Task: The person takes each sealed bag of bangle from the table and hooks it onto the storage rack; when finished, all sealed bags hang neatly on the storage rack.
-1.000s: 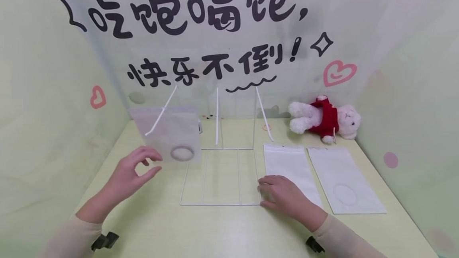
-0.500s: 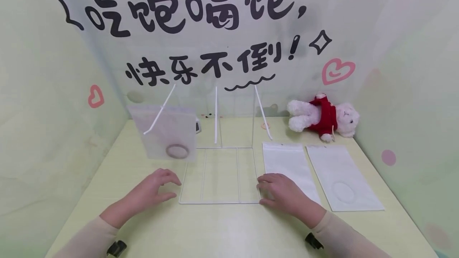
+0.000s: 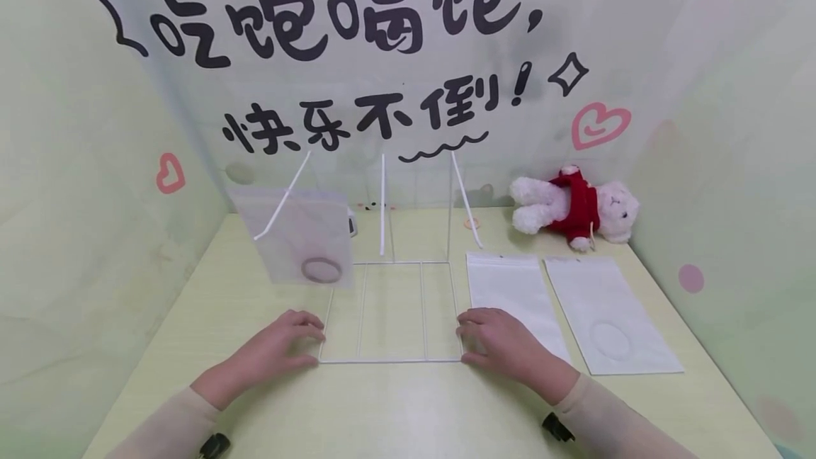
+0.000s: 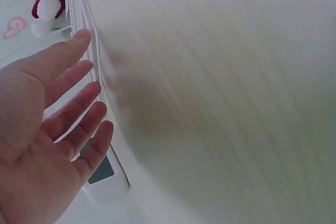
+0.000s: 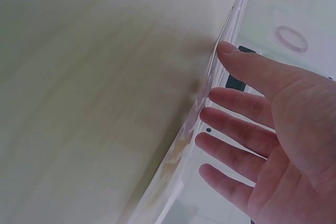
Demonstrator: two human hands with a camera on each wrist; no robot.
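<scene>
A white wire rack stands mid-table, its base frame flat on the tabletop and three prongs slanting forward above it. From the left prong hangs a translucent bag with a ring shape low on it. My left hand has its fingertips at the base's left front corner, fingers relaxed and slightly bent. At the right front corner my right hand rests with spread fingertips against the wire. In the left wrist view the left hand shows an empty palm; the right hand does likewise in the right wrist view.
Two flat white bags lie to the right, the inner one partly behind my right hand, the outer one beside it. A plush toy in red lies at the back right. A small white device sits behind the hanging bag.
My left hand has come down and right from beside the hanging bag to the rack's left front corner. The bag has swung slightly. My right hand has stayed at the right corner.
</scene>
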